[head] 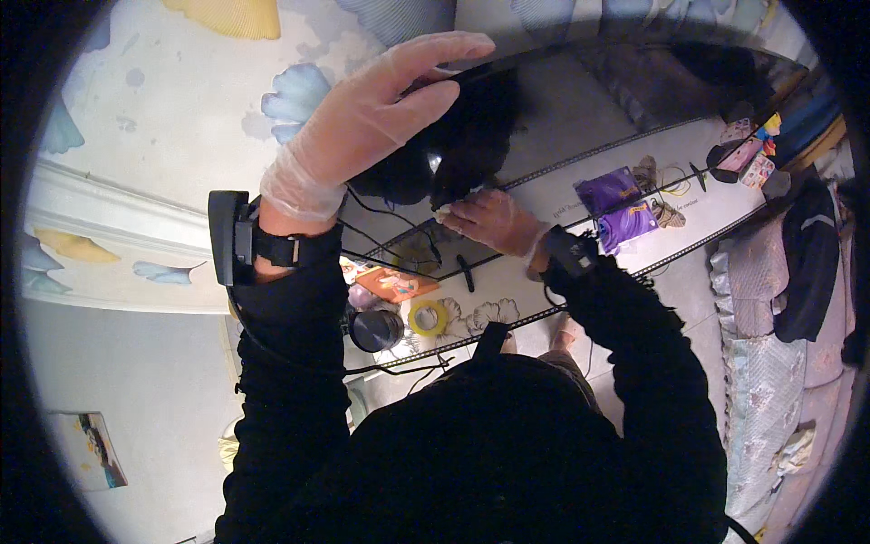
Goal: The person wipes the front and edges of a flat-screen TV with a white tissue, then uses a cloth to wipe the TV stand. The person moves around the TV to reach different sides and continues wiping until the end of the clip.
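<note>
A large television with a glossy dark screen (564, 115) stands before me. My left hand (367, 122), in a clear disposable glove, grips its upper left edge, with the thumb on the front and the fingers over the back. My right hand (499, 221), gloved the same way, is low against the screen. A small bit of white wipe or tissue (443, 213) shows at its fingertips; the rest is hidden under the hand. The screen mirrors my dark shape and things on the cabinet top.
The television's feet (465, 272) rest on a white cabinet cover (489, 309) with printed flowers. On it are a purple packet (629, 226), a roll of yellow tape (428, 317), a black cylindrical container (376, 331) and an orange picture packet (394, 282). Black cables (380, 255) hang at left. A quilted sofa (764, 394) stands right.
</note>
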The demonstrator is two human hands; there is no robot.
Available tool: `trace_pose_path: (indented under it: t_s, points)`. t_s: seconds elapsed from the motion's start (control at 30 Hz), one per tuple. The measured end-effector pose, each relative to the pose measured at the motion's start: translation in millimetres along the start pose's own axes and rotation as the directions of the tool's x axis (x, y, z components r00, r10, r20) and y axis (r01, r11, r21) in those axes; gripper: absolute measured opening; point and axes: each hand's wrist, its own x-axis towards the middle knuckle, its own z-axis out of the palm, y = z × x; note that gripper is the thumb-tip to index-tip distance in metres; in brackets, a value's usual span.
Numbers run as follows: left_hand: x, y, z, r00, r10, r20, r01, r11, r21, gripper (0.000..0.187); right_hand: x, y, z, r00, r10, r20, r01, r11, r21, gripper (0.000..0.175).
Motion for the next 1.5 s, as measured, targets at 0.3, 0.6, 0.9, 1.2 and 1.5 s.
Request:
trace_pose_path:
  t_s: [0.3,0.6,0.9,1.2,1.5]
  points:
    - [-2,9,-6,0.991,-0.103,0.084,0.117,0.975,-0.189,0.040,9,18,-30,1.000,-0.026,-0.013,0.023,0.983,-0.184,0.047]
    - [2,34,21,0.913,-0.398,-0.091,0.377,0.908,-0.185,0.046,-168,60,67,0.846,-0.004,0.534,0.073,0.991,-0.109,0.035]
    - [-3,21,10,0.949,-0.278,-0.150,0.312,0.903,0.297,0.055,-395,12,279,0.131,0.974,0.184,-0.989,0.141,-0.041,0.031]
    - [-12,17,5,0.926,-0.234,-0.296,0.357,0.796,0.489,0.050,-340,-15,384,0.058,0.703,0.709,0.821,-0.437,0.366,0.037]
    - [-13,24,10,0.933,-0.307,-0.187,0.345,0.910,0.228,0.051,-297,-14,301,0.244,0.831,0.501,0.647,-0.524,0.554,0.020]
